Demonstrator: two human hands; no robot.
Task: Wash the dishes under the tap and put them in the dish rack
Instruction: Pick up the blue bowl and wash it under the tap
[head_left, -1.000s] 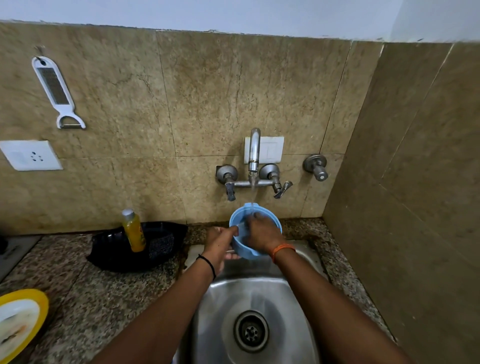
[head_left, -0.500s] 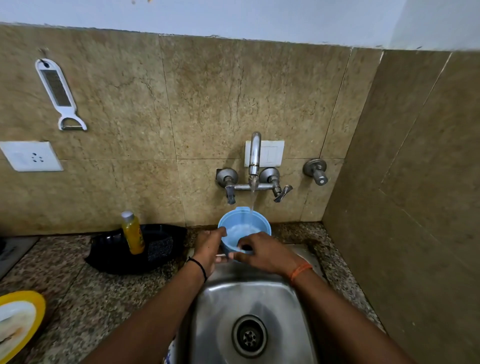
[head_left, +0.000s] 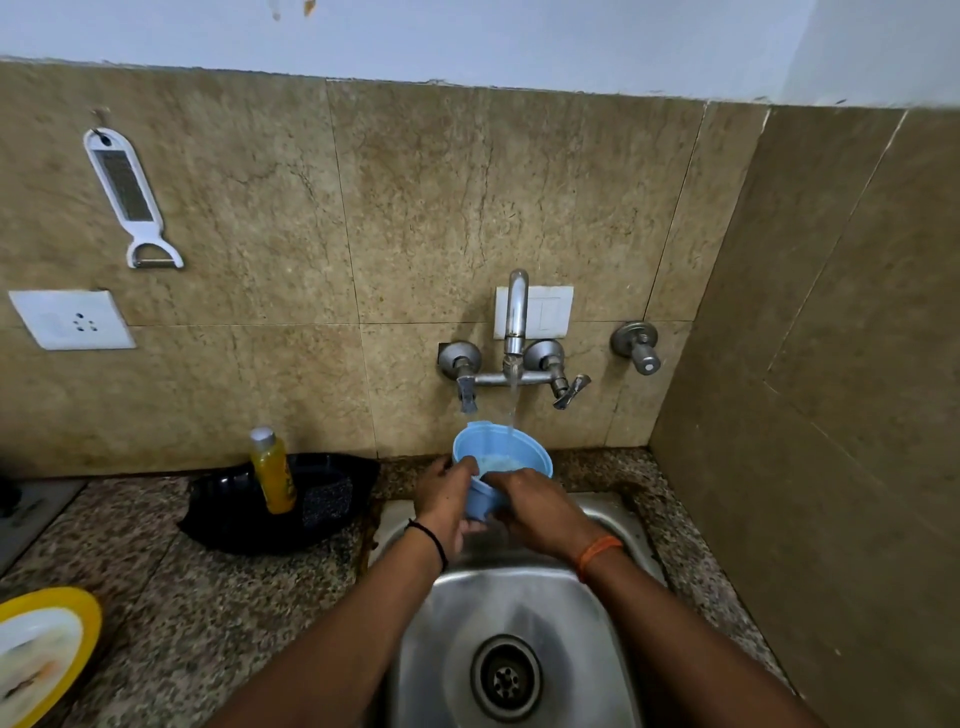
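Seen from above, looking down along both forearms into a steel sink. Both hands wrapped around a small blue cup, held upright under the tap at the far end of the sink. Left hand gripping the cup's near left side, thumb hooked over the rim. Right hand curled around the near right side and lower wall. Thin stream of water falling from the spout into the cup's far edge; pale, frothy water visible inside.

A second ago: right hand reaching down inside the cup, cup tipped toward the viewer, rubbing in progress. Half a second ago: right hand out and on the rim, cup levelled. Now fully upright and filling. Likely meaning: scrubbing of the inside over, rinse stage under way, with tipping out and moving to the rack yet to come.

Left of the left hand, on the speckled counter: a black tray holding a yellow bottle. Further left and nearer, a yellow-rimmed plate with food smears, apparently unwashed. No dish rack in sight. Below the hands, the drain.
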